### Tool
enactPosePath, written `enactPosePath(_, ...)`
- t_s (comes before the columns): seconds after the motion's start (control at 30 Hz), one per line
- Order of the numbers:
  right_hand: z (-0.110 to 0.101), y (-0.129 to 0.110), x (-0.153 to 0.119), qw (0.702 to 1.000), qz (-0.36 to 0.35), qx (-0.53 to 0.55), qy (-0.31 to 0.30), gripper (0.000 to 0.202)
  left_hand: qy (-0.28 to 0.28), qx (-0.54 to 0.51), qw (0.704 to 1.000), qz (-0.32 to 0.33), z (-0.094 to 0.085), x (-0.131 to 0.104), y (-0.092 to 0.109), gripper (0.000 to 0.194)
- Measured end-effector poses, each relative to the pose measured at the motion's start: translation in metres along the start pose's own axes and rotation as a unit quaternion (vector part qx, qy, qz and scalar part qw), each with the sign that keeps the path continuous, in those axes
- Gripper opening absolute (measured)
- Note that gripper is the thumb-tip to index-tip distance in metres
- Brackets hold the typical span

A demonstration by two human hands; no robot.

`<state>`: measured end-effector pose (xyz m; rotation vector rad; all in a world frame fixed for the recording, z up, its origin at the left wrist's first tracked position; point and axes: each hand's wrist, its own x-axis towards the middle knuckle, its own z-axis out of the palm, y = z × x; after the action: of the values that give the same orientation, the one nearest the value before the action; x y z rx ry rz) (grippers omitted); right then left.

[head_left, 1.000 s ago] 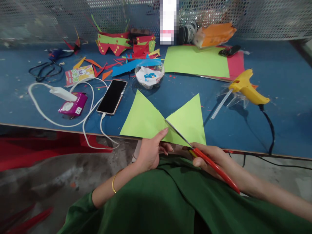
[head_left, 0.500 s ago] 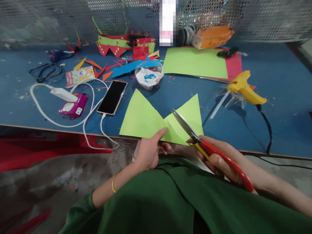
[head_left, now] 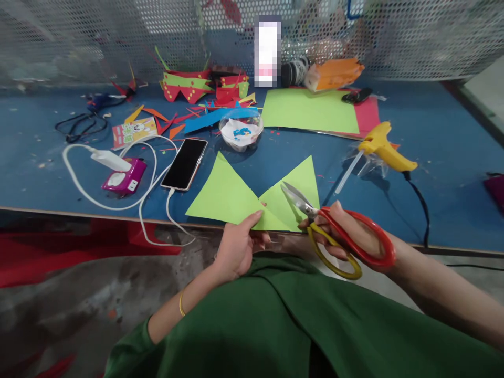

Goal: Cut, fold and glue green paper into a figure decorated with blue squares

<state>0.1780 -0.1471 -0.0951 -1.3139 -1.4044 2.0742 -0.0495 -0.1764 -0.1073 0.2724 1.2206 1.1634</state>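
A light green sheet of paper [head_left: 222, 194] with a V-shaped notch in its far side lies at the table's front edge. My left hand [head_left: 238, 244] pinches its near edge below the notch, thumb on top and fingers underneath. In my right hand [head_left: 346, 231] is a pair of scissors [head_left: 301, 202] with one red and one yellow handle. The scissor blades stand slightly apart over the right part of the paper, pointing up and left. Some fingers of my right hand are hidden behind the handles.
A yellow glue gun [head_left: 388, 147] rests to the right, its cord over the front edge. Left are a phone [head_left: 185, 164] on a white cable and a purple power adapter [head_left: 125, 177]. Behind lie a clear bowl [head_left: 241, 137], green sheets [head_left: 311, 111], scraps and red paper masks [head_left: 187, 86].
My right hand has turned and the scissors have opened, with their handles now spread apart. The paper stays in my left hand. The camera view has shifted slightly.
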Motion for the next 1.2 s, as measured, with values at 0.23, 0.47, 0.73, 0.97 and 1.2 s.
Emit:
enactPosePath(0.23, 0.007, -0.011, -0.024, 0.996, -0.039, -0.066, -0.04, 0.054, 0.028, -0.011, 0.999, -0.018, -0.001, 0.001, 0.001, 0.027)
enactPosePath(0.47, 0.024, -0.025, -0.019, 0.963, -0.075, -0.25, -0.068, 0.055, 0.051, -0.005, 0.999, -0.004, 0.003, 0.0, -0.002, 0.026)
enactPosePath(0.73, 0.032, -0.006, -0.002, 0.959, -0.083, -0.27, -0.038, 0.056, 0.071, -0.016, 0.997, -0.007, 0.005, -0.001, -0.004, 0.039)
enactPosePath(0.97, 0.038, -0.007, 0.002, 0.961, -0.072, -0.265, -0.014, 0.061, 0.066, -0.018, 0.998, -0.006, 0.008, -0.002, -0.003, 0.039)
enactPosePath(1.2, 0.037, 0.0, 0.004, 0.965, -0.065, -0.255, -0.007, 0.055, 0.062, 0.008, 0.998, -0.022, 0.008, -0.002, -0.002, 0.039)
